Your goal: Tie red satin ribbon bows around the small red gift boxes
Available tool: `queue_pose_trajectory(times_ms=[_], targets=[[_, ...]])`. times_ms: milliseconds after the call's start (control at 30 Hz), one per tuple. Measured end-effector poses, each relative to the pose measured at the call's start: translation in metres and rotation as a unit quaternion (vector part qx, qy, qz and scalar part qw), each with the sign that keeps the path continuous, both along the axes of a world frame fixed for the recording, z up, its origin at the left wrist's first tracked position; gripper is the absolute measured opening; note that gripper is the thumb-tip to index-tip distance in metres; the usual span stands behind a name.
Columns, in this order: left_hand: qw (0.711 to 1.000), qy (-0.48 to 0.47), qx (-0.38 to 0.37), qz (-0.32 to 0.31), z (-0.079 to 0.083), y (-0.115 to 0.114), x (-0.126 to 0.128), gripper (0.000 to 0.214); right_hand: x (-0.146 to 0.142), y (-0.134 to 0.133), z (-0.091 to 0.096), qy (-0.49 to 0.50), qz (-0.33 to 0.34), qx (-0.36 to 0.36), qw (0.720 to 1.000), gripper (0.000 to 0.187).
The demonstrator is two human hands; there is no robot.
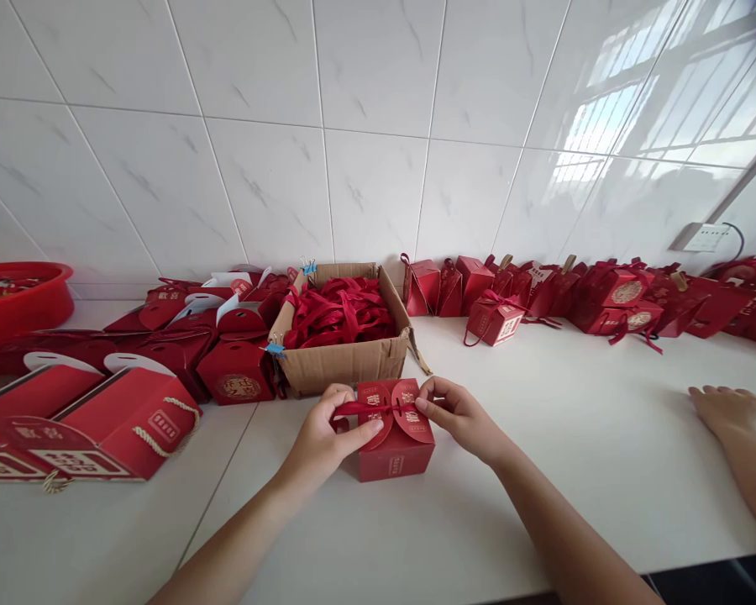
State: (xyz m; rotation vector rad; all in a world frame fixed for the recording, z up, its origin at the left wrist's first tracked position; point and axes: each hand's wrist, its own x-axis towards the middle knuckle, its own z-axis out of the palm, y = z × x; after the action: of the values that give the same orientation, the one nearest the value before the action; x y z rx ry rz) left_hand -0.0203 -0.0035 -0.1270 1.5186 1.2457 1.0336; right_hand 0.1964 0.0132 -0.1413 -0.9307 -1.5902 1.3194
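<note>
In front of me on the white table stands a red gift box point(396, 458) with gold characters and rounded top flaps folded together. A dark red ribbon point(356, 408) runs across its top through the slots. My left hand point(331, 428) is closed on the ribbon at the box's left side, its thumb resting on the top flap. On the right, my right hand point(457, 412) pinches at the ribbon's other part, thumb and forefinger together by the right flap. The ribbon's ends are partly hidden by my fingers.
A cardboard box point(340, 367) of red ribbons sits just behind. Red gift boxes point(119, 420) fill the left, beside a red basin point(22, 298). More boxes point(623, 302) line the tiled wall at right, with a small tied box point(495, 319) before them. Another person's arm point(740, 445) rests at far right.
</note>
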Motion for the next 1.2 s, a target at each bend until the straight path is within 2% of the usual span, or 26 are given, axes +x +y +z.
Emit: queue_pose_trajectory(times_ms=[100, 200, 500, 800, 1200], targets=[[0.998, 0.015, 0.054, -0.011, -0.001, 0.000, 0.001, 0.027, 0.000, 0.000, -0.001, -0.019, -0.019, 0.007, 1.000, 0.032], [0.998, 0.002, 0.050, -0.044, -0.003, -0.001, 0.002, 0.032, 0.000, 0.000, -0.002, -0.048, -0.040, 0.009, 0.998, 0.038], [0.997, 0.023, 0.067, 0.014, -0.009, 0.002, 0.006, 0.026, -0.002, -0.004, -0.001, -0.067, -0.017, 0.038, 0.997, 0.028], [0.993, 0.034, 0.108, 0.035, -0.012, 0.002, 0.008, 0.021, -0.003, -0.004, -0.004, -0.051, -0.049, 0.029, 0.997, 0.028], [0.991, 0.055, 0.113, 0.038, -0.013, 0.002, 0.009, 0.022, -0.006, -0.004, -0.003, -0.063, -0.111, 0.071, 0.989, 0.024]])
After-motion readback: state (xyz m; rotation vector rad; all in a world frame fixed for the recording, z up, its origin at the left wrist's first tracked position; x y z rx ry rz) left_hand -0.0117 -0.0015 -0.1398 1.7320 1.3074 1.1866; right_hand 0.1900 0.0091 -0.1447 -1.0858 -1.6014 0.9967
